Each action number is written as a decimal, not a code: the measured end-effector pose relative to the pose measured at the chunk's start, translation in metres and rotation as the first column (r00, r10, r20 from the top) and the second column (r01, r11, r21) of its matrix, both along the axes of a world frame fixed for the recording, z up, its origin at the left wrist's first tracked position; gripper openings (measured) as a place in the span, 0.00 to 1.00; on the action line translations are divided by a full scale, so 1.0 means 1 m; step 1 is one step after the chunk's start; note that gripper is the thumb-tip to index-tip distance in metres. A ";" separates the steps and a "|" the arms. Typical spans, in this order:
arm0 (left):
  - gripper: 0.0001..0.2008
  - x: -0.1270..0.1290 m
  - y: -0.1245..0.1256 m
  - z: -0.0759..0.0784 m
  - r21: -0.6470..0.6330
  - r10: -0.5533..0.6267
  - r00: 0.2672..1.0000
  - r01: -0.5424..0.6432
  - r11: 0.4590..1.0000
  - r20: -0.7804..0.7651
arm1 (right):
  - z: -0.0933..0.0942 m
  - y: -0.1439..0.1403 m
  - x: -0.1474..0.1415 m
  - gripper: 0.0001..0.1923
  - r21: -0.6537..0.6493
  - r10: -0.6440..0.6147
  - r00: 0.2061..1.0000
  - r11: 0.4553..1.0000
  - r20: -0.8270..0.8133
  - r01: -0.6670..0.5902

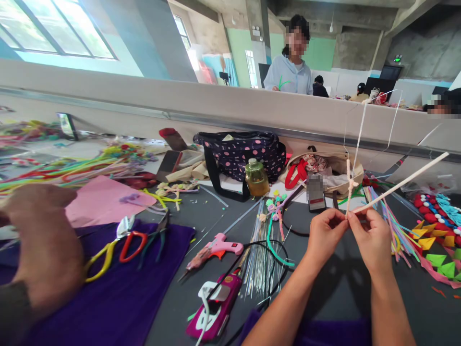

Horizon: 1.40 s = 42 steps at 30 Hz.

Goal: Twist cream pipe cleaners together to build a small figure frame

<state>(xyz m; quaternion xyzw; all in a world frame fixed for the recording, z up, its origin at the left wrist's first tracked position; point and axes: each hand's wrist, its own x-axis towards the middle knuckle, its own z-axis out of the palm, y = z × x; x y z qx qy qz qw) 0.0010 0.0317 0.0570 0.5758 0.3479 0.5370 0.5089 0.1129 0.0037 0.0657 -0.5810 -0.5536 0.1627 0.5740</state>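
My left hand [326,235] pinches the lower end of a thin upright stem [348,190] wrapped in cream fuzzy material. Fingertips touching it, my right hand [372,235] pinches a cream pipe cleaner [403,181], whose long free end slants up to the right. Bent, shiny wires [360,129] rise from a small cream knot on the stem and spread above both hands. Where the pipe cleaner meets the stem, my fingertips hide the joint. Loose silvery wires [261,259] lie on the dark table left of my arms, with a turquoise pipe cleaner [275,247] across them.
A pink glue gun [216,250] and a magenta power strip [216,307] lie left with trailing cords. Pliers and scissors [133,245] rest on purple cloth beside another person's blurred arm [46,240]. A bottle [256,178], polka-dot bag [241,154] and phone [317,194] stand near the partition.
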 end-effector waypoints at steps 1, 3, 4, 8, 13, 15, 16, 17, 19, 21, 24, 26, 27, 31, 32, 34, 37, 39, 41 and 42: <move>0.11 0.000 0.000 0.000 0.001 -0.002 1.000 0.002 1.000 0.001 | 0.000 0.000 0.000 0.12 0.000 0.004 1.000 1.000 -0.005 -0.004; 0.11 0.000 0.000 -0.001 0.004 -0.005 1.000 0.005 1.000 0.003 | 0.000 0.000 0.001 0.13 0.000 0.010 1.000 1.000 -0.008 -0.010; 0.10 0.000 0.000 -0.001 0.005 -0.006 1.000 0.006 1.000 0.002 | 0.000 0.000 0.001 0.13 -0.001 0.010 1.000 1.000 -0.005 -0.010; 0.10 0.001 0.001 -0.003 0.000 -0.011 1.000 0.011 1.000 0.007 | 0.001 0.000 0.001 0.13 -0.002 0.006 1.000 1.000 0.010 -0.005; 0.09 0.001 0.001 -0.003 0.003 -0.006 1.000 0.006 1.000 0.003 | 0.002 0.001 0.000 0.14 -0.001 0.007 1.000 1.000 0.027 -0.007; 0.09 0.001 0.001 -0.002 0.002 0.004 1.000 -0.004 1.000 0.005 | 0.005 -0.001 0.003 0.14 -0.017 0.017 0.998 1.000 0.057 -0.016; 0.09 0.001 0.001 -0.002 -0.001 0.009 1.000 -0.009 1.000 0.010 | 0.008 -0.003 0.005 0.14 -0.027 0.019 0.997 0.999 0.081 -0.017; 0.09 0.000 0.002 -0.003 -0.006 0.011 1.000 -0.011 1.000 0.015 | 0.011 -0.006 0.006 0.14 -0.041 0.019 0.993 0.999 0.114 -0.015; 0.09 -0.001 0.003 -0.003 -0.020 0.014 1.000 -0.013 1.000 0.024 | 0.020 -0.016 0.007 0.14 -0.072 0.012 0.980 0.997 0.201 0.003; 0.09 -0.002 0.005 -0.004 -0.028 0.017 0.999 -0.016 0.999 0.028 | 0.031 -0.028 0.003 0.13 -0.119 0.053 0.956 0.993 0.290 -0.019; 0.10 -0.003 0.007 -0.004 -0.038 0.029 0.999 -0.028 0.999 0.031 | 0.042 -0.044 -0.011 0.12 -0.155 0.214 0.928 0.973 0.304 -0.173; 0.11 -0.003 0.007 -0.004 -0.044 0.039 0.999 -0.038 0.998 0.028 | 0.044 -0.046 -0.017 0.12 -0.190 0.311 0.895 0.946 0.319 -0.261; 0.11 -0.003 0.007 -0.004 -0.042 0.044 0.999 -0.043 0.998 0.026 | 0.042 -0.044 -0.017 0.12 -0.198 0.292 0.899 0.951 0.326 -0.237; 0.10 -0.002 0.005 -0.003 -0.019 0.045 0.999 -0.045 0.999 0.015 | 0.028 -0.026 -0.001 0.14 -0.163 0.076 0.948 0.986 0.309 -0.026; 0.11 -0.002 0.004 -0.003 -0.018 0.038 0.999 -0.037 0.999 0.016 | 0.024 -0.022 0.004 0.14 -0.138 0.048 0.964 0.990 0.262 -0.012; 0.12 -0.001 0.003 -0.002 -0.017 0.023 1.000 -0.023 1.000 0.019 | 0.020 -0.014 0.009 0.15 -0.107 0.047 0.986 0.994 0.162 -0.030; 0.13 0.000 0.001 0.000 -0.004 0.024 1.000 -0.024 1.000 0.012 | 0.018 -0.008 0.007 0.15 -0.089 0.085 0.995 0.993 0.061 -0.079; 0.13 0.000 0.000 0.001 0.006 0.038 0.999 -0.038 0.999 0.002 | 0.017 -0.007 0.004 0.14 -0.093 0.106 0.994 0.990 0.020 -0.104; 0.12 0.000 -0.001 0.003 0.009 0.049 0.999 -0.049 0.999 -0.001 | 0.016 -0.006 0.001 0.14 -0.097 0.104 0.994 0.990 -0.016 -0.105; 0.11 0.000 -0.001 0.003 0.010 0.054 0.999 -0.054 0.998 -0.002 | 0.016 -0.006 0.001 0.13 -0.099 0.098 0.995 0.990 -0.032 -0.101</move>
